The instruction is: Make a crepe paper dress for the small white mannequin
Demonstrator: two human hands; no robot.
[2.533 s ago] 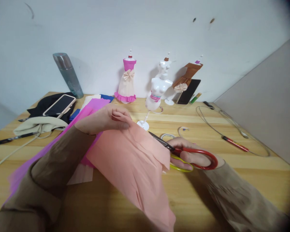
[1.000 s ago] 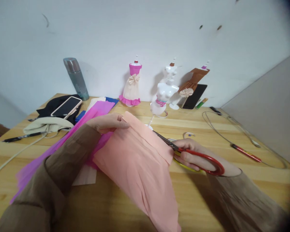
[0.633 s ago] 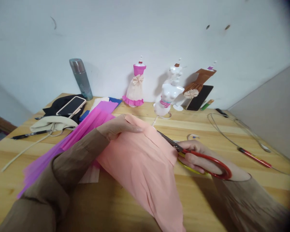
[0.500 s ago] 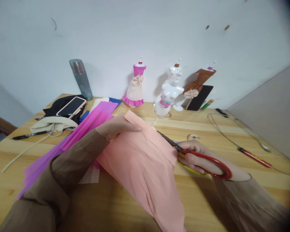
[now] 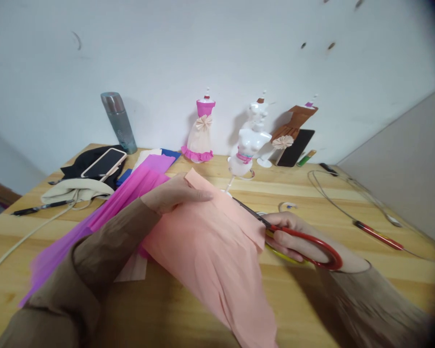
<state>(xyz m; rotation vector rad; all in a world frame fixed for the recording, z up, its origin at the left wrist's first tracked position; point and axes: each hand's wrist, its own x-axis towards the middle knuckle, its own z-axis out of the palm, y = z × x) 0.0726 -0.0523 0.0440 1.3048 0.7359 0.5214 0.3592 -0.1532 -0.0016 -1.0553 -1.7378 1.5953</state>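
Note:
A sheet of peach crepe paper [image 5: 210,241] hangs from my left hand [image 5: 176,194], its top part folded over. The thumb lies on the front of the fold and the fingers are behind it. My right hand [image 5: 288,237] grips scissors [image 5: 321,247] with red handles, their dark blades at the right edge of the fold. How far the blades are apart cannot be made out. Bright pink and purple crepe paper [image 5: 137,191] lies under and beside my left forearm. Behind the peach paper stands a small white mannequin [image 5: 252,142] with pink and blue bands round its waist.
Further back are a mannequin in a pink and cream dress [image 5: 203,130], one in a brown dress [image 5: 297,121] and a dark tablet [image 5: 295,149]. A bottle [image 5: 119,123], a phone [image 5: 105,162] and a pen [image 5: 41,208] are left; a red-handled corded tool [image 5: 379,235] is right.
The whole view has shifted slightly, so things sit a little further left and lower. Both hands keep their hold, and the scissors stay at the right edge of the peach paper.

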